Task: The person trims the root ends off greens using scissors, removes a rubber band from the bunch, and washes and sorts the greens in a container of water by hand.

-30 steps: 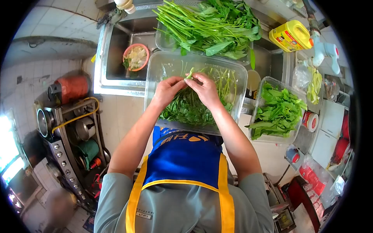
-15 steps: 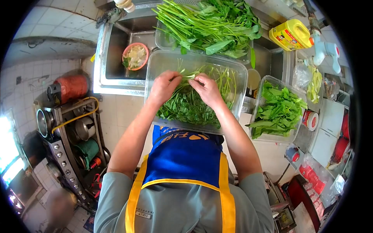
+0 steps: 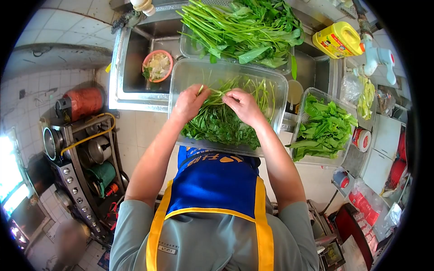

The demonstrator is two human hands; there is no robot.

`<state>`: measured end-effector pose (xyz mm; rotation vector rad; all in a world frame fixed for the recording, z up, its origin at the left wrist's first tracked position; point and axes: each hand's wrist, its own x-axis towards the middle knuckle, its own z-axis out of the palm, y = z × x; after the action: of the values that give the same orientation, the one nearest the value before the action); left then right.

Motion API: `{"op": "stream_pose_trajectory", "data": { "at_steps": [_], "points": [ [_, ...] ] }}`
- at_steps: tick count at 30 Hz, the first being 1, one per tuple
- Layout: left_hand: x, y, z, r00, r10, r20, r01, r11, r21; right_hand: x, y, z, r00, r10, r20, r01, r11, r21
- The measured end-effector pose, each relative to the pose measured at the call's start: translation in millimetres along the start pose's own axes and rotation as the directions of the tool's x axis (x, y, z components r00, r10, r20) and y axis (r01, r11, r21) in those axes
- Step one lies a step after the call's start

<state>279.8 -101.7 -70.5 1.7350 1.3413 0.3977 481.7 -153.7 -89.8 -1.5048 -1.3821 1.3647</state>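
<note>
A clear plastic tub (image 3: pixel 181 74) in front of me holds leafy green herbs (image 3: pixel 224 124), with thin pale stems toward its far side. Over the tub's left part, my left hand (image 3: pixel 191 103) is closed in a pinch, and a short bit of stem sticks up from its fingertips. My right hand (image 3: pixel 242 105) is to the right, its fingers pinching green stems above the leaves. A small gap separates the hands, with stems showing in it.
Long-stemmed greens (image 3: pixel 244 31) fill another tub behind. Cut leafy greens (image 3: pixel 323 128) lie in a tub at right. A pink bowl (image 3: pixel 158 66) sits in the left sink basin (image 3: pixel 135 58). A yellow jug (image 3: pixel 338 40) stands near the tap (image 3: pixel 379 61).
My hands, close together a second ago over the tub's middle, are now farther apart. The left has moved left, and the right slightly right and down.
</note>
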Motion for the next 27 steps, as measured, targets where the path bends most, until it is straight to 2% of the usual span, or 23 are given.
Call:
{"op": "stream_pose_trajectory", "data": {
  "at_steps": [1,4,7,10,11,13,14,17,20,22,25,27],
  "points": [
    [0.0,-0.9,0.8,1.0,0.015,-0.01,-0.014,0.999,0.05,-0.2,-1.2,-1.1,1.0,0.007,0.016,-0.006,1.0,-0.017],
    [0.6,-7.5,4.3,1.0,-0.011,-0.027,0.011,1.0,0.022,-1.8,-2.1,-4.0,0.998,0.02,0.061,-0.018,0.999,-0.034],
    [5.0,-15.7,2.8,0.983,-0.18,-0.044,0.174,0.979,-0.106,-4.8,7.6,-6.9,0.996,0.057,0.068,-0.059,0.998,0.027],
    [5.2,-14.4,-6.6,0.978,-0.208,0.023,0.209,0.963,-0.17,-8.2,10.0,-10.9,0.993,0.109,0.052,-0.113,0.991,0.072],
    [4.4,-15.8,-4.4,0.991,-0.136,0.004,0.136,0.981,-0.141,-8.7,9.3,-11.1,0.991,0.126,0.045,-0.13,0.988,0.082],
    [1.6,-15.6,2.7,1.0,0.01,-0.028,-0.012,0.997,-0.077,-7.6,22.5,-2.0,0.997,0.072,-0.008,-0.068,0.961,0.268],
    [1.1,-15.0,7.2,0.999,-0.031,0.014,0.032,0.992,-0.118,-7.3,28.6,1.1,0.998,0.049,-0.039,-0.032,0.935,0.354],
    [0.7,-3.9,13.0,0.983,-0.13,0.129,0.154,0.967,-0.205,-7.4,18.8,4.1,0.989,0.148,-0.024,-0.114,0.848,0.517],
    [1.4,1.6,11.3,0.967,-0.173,0.187,0.213,0.952,-0.221,-5.6,21.8,6.5,0.972,0.231,-0.052,-0.186,0.881,0.435],
    [1.8,-2.4,13.4,0.964,-0.167,0.207,0.212,0.953,-0.216,-7.3,6.8,11.1,0.975,0.207,-0.085,-0.143,0.869,0.474],
    [-2.0,2.0,17.0,0.981,-0.09,0.171,0.143,0.935,-0.325,-5.7,0.2,12.6,0.978,0.186,-0.092,-0.125,0.883,0.453],
    [-0.3,3.6,14.3,0.953,-0.174,0.248,0.247,0.92,-0.305,-2.4,2.4,11.3,0.981,0.186,-0.056,-0.145,0.893,0.427]
  ]
}}
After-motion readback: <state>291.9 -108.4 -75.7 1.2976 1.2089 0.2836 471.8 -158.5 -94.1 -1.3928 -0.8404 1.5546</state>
